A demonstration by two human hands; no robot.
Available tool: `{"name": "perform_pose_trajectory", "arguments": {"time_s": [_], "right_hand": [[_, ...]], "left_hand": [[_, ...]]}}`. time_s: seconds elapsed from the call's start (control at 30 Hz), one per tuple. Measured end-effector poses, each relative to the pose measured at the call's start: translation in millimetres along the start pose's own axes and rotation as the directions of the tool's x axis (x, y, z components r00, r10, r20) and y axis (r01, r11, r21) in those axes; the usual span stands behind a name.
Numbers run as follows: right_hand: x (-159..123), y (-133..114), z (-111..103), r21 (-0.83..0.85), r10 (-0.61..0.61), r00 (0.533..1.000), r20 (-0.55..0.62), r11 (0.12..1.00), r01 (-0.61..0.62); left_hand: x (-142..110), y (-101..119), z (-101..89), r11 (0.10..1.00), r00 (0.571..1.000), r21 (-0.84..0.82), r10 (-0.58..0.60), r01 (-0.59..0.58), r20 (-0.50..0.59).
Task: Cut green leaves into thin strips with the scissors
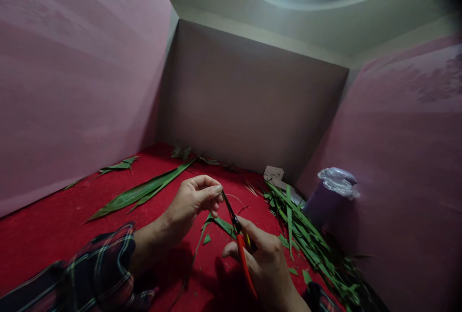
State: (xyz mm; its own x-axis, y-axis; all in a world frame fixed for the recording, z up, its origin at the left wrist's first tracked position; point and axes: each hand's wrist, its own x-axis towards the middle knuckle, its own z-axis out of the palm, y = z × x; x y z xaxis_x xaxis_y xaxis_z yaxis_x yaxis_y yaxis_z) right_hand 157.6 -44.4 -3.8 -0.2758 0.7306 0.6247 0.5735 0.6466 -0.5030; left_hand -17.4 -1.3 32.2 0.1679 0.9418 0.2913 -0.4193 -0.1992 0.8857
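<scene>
One red-handled tool (242, 253) — right hand (269, 254); left hand (190, 200) pinching.

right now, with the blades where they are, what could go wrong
The tips of the scissors are right at the left hand's fingertips, so closing them could nip a finger. The right sleeve is close to the pile of leaves and might drag some along.

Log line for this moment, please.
left hand: pinching at the scissor tips | right hand: holding red-handled scissors | green leaf strips: piled right | broad leaf: left, on red cloth
</scene>
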Motion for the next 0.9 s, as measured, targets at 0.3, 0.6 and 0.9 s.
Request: {"name": "perform_pose_trajectory", "arguments": {"time_s": [0.3,0.6,0.9], "right_hand": [[0.3,0.3,0.3,-0.017,0.036,0.999,0.007,0.999,-0.036],[-0.9,4.4,2.0,-0.023,0.059,0.998,0.035,0.998,-0.058],[0.8,1.5,0.5,-0.046,0.024,1.000,0.015,0.999,-0.023]], "left_hand": [[0.5,6.3,-2.0,1.000,0.999,0.009,0.005,-0.005,-0.033],[2.4,5.0,-3.4,1.000,1.000,0.012,0.014,-0.014,-0.027],[1.5,3.3,-2.2,1.000,1.000,0.007,0.016,-0.015,-0.003]]}}
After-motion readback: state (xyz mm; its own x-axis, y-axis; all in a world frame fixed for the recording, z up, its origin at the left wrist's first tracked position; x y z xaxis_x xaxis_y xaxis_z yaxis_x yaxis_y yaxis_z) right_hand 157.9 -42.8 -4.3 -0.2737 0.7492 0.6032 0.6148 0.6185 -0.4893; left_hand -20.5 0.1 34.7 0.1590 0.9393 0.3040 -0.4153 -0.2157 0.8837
